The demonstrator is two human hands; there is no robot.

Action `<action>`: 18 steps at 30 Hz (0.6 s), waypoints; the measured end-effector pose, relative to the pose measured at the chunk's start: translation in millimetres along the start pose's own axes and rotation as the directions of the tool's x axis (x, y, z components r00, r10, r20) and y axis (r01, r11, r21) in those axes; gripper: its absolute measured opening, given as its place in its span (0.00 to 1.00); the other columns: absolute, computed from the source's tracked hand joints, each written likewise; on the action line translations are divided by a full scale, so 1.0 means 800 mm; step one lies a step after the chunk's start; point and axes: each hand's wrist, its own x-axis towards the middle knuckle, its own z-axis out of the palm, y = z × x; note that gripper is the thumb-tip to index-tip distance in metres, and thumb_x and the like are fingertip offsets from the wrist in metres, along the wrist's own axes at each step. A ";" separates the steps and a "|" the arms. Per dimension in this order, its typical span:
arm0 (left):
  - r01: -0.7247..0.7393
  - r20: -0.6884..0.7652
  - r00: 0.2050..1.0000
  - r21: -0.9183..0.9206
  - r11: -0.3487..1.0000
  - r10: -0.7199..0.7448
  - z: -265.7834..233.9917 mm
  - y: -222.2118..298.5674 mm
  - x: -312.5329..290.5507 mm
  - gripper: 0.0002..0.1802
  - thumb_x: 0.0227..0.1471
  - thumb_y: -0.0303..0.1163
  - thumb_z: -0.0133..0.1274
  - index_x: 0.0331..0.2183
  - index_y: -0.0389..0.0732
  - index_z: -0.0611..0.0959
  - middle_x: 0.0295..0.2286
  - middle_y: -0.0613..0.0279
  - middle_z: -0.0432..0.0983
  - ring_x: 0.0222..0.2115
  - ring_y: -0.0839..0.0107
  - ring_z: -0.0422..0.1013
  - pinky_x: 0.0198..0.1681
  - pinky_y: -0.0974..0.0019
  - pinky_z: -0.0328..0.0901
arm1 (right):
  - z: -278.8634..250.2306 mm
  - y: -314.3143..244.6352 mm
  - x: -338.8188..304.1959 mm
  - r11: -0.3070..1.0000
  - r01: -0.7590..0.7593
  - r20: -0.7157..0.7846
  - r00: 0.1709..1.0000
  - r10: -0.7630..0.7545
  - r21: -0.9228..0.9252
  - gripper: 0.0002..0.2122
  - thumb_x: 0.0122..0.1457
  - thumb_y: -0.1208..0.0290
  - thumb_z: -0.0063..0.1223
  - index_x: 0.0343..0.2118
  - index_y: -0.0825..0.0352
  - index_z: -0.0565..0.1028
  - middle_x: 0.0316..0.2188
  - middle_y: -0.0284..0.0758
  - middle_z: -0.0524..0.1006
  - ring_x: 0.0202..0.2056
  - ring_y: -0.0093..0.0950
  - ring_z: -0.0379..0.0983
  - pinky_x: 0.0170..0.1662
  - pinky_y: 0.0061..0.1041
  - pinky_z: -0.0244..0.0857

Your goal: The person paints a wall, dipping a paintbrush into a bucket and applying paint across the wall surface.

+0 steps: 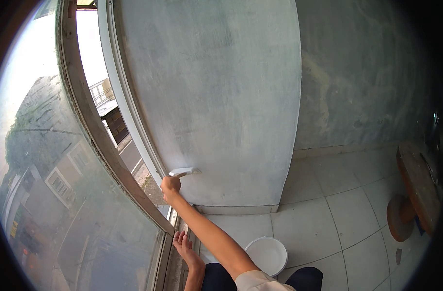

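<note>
My right hand point(171, 188) is stretched forward and closed round what looks like a putty knife point(181, 173), partly hidden by the fingers. Its flat, pale edge lies against the low left part of a grey, patchily coated wall point(216, 106), close to the window frame. A small whitish smear shows on the wall at the tool. My left hand point(185, 247) is beside the lower corner of the wooden window frame point(169, 227), fingers loosely bent and apart, with nothing in it. Whether its fingertips touch the frame I cannot tell.
On the tiled floor point(318, 225) a round white bucket point(267, 254) stands by my knees. To the left a glass window pane point(85, 194) leans inward, with a street outside. A brown wooden piece of furniture point(415, 184) stands at the far right. The wall section ends at a corner point(296, 97).
</note>
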 end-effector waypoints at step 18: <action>-0.045 -0.002 0.999 -0.066 0.997 0.045 -0.011 0.039 -0.027 0.22 0.44 0.37 0.40 0.43 0.43 0.59 0.39 0.65 0.59 0.41 0.74 0.54 0.44 0.68 0.44 | -0.023 -0.123 -0.073 0.625 0.765 -0.005 0.633 -0.775 -0.156 0.16 0.52 0.61 0.33 0.21 0.72 0.64 0.18 0.49 0.69 0.24 0.45 0.66 0.27 0.38 0.58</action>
